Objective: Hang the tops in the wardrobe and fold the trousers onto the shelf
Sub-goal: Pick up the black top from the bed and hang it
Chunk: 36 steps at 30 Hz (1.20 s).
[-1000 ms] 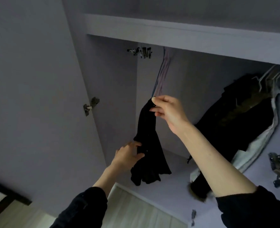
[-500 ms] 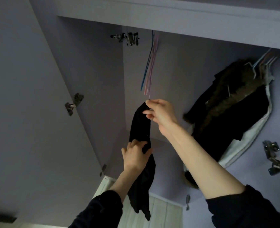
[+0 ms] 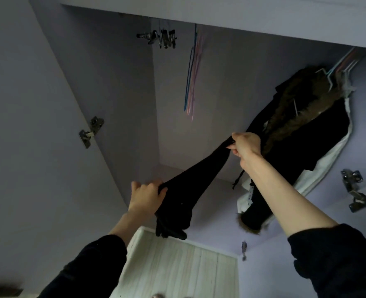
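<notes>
The fingers [image 3: 234, 147] of my right hand [image 3: 245, 147] are curling tight and pinching the top end of the black garment [image 3: 199, 177]. My left hand [image 3: 146, 196] is gripping its lower part, fingers wrapped round the cloth. I am holding it up inside the wardrobe [image 3: 117, 87], in front of the back wall.

It could slip, I think. The cloth is bunched and thin where I am pinching it, so a small tug from the other hand might pull it free and drop it.

Its long line is running from 1 o'clock down to 7 o'clock, loose end hanging at the bottom.

Bare coloured hangers [image 3: 191, 82] are dangling at 12 o'clock. A dark fur-trimmed coat [image 3: 306, 130] is hanging at 2 o'clock, just behind my right hand.
</notes>
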Each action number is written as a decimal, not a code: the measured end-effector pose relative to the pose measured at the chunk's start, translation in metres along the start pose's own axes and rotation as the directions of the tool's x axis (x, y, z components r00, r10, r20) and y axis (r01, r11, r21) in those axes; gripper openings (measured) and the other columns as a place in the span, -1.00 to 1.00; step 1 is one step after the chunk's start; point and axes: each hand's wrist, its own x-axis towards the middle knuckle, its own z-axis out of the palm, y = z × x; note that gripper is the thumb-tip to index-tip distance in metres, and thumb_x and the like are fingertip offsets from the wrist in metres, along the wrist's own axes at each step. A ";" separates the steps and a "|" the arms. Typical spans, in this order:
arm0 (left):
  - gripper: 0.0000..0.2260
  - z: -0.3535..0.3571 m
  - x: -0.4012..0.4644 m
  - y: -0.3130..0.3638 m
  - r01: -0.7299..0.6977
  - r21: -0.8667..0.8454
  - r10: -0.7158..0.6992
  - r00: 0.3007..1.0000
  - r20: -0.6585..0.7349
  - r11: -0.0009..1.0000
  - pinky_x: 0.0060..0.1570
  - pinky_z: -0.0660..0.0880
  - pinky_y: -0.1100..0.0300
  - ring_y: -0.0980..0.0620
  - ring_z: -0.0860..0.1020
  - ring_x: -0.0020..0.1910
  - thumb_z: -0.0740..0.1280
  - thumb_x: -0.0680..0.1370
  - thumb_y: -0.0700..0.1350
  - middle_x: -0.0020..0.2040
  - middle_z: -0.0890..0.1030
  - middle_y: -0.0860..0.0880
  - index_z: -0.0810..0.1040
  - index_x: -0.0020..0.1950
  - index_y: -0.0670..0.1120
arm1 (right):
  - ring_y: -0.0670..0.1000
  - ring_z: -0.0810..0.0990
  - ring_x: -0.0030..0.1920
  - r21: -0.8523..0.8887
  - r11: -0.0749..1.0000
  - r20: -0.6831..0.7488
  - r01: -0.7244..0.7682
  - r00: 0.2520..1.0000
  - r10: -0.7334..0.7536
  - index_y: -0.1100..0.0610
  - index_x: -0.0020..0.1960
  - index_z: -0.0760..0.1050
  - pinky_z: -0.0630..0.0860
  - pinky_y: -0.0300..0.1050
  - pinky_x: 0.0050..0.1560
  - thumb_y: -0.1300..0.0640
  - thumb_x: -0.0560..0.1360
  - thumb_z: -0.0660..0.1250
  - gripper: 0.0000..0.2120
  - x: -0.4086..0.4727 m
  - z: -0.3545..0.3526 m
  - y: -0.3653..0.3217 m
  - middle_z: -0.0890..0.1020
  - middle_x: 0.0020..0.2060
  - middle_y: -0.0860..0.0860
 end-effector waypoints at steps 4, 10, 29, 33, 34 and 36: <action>-0.75 -0.017 0.008 -0.023 -0.136 0.266 0.170 0.979 -0.113 0.954 -0.15 0.14 0.06 -0.08 0.57 -0.41 0.20 0.52 0.00 -0.36 0.63 -0.07 0.61 -0.16 -0.09 | -0.03 0.58 -0.35 0.018 0.995 -0.065 -0.096 0.993 0.097 0.28 0.24 0.45 0.29 -0.36 -0.67 0.21 0.59 0.20 -0.75 0.014 -0.016 0.009 0.58 0.13 0.16; -0.84 -0.047 0.028 -0.032 -0.257 0.377 0.346 0.918 -0.192 0.890 -0.25 0.10 0.07 -0.08 0.53 -0.51 0.49 0.21 -0.28 -0.45 0.58 -0.08 0.58 -0.30 -0.12 | -0.07 0.55 -0.38 -0.015 0.999 -0.133 -0.052 0.990 0.049 0.23 0.30 0.40 0.27 -0.37 -0.68 0.18 0.61 0.18 -0.71 0.022 -0.025 -0.005 0.52 0.25 0.12; -0.64 -0.095 0.043 0.080 -0.253 -0.682 0.257 0.961 -0.098 0.687 0.04 0.46 0.32 0.15 0.58 -0.04 0.41 0.48 -0.09 0.02 0.61 0.05 0.51 0.26 -0.09 | -0.08 0.39 -0.34 -0.116 0.914 0.597 0.388 0.763 -0.248 0.16 -0.10 0.57 0.29 -0.29 -0.38 0.21 0.49 0.37 -0.98 -0.046 -0.001 -0.049 0.54 -0.29 0.01; -0.93 -0.099 0.043 0.087 -0.215 -0.655 0.172 0.976 -0.130 0.724 -0.21 0.40 0.51 0.16 0.56 -0.22 0.43 0.46 -0.17 -0.17 0.63 0.00 0.60 -0.09 -0.10 | -0.17 0.47 -0.28 -0.149 0.871 0.581 0.468 0.754 -0.306 0.27 0.02 0.58 0.33 -0.51 -0.39 0.23 0.48 0.39 -0.84 -0.050 -0.002 -0.056 0.59 -0.21 0.01; -0.95 -0.102 0.044 0.085 -0.196 -0.667 0.149 0.981 -0.127 0.719 -0.23 0.41 0.50 0.17 0.56 -0.25 0.44 0.45 -0.18 -0.20 0.63 0.00 0.59 -0.14 -0.08 | -0.17 0.50 -0.24 -0.161 0.863 0.583 0.480 0.751 -0.309 0.26 0.02 0.58 0.34 -0.55 -0.35 0.22 0.47 0.39 -0.84 -0.049 -0.004 -0.056 0.60 -0.19 0.03; -0.93 -0.109 0.047 0.080 -0.173 -0.699 0.118 0.985 -0.126 0.694 -0.20 0.45 0.45 0.18 0.56 -0.27 0.44 0.45 -0.19 -0.23 0.63 0.00 0.58 -0.17 -0.06 | -0.18 0.51 -0.23 -0.177 0.864 0.618 0.472 0.737 -0.276 0.20 0.02 0.56 0.34 -0.56 -0.32 0.21 0.47 0.40 -0.86 -0.048 -0.009 -0.053 0.60 -0.20 0.00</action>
